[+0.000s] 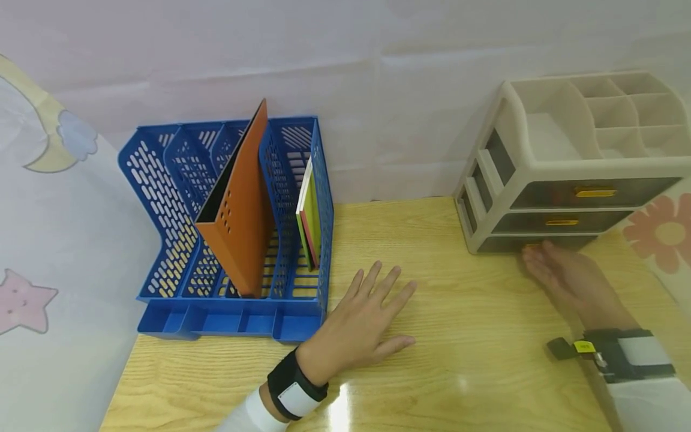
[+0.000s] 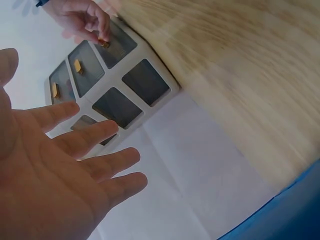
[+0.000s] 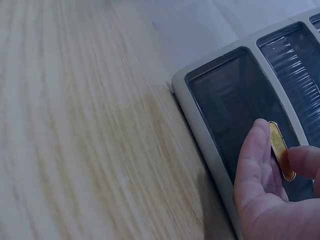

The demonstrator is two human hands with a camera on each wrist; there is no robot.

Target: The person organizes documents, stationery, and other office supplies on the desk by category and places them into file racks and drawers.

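A cream desktop drawer unit (image 1: 540,168) with dark see-through fronts stands at the right. My right hand (image 1: 572,279) is at its bottom drawer (image 1: 577,243). In the right wrist view, thumb and fingers pinch the gold drawer handle (image 3: 281,150) from both sides, and the drawer front looks flush with the frame. My left hand (image 1: 358,324), palm down with fingers spread, is over the table beside the blue file rack (image 1: 216,306) and holds nothing. An orange file box (image 1: 243,228) leans in that rack. Thin booklets (image 1: 308,222) stand in its rightmost slot.
Small compartments (image 1: 615,114) form the top of the drawer unit. Shallow trays (image 1: 259,324) run along the rack's front. Behind the wooden table (image 1: 432,372) hangs a white cloth (image 1: 410,108); a patterned cloth (image 1: 70,222) lies to the left.
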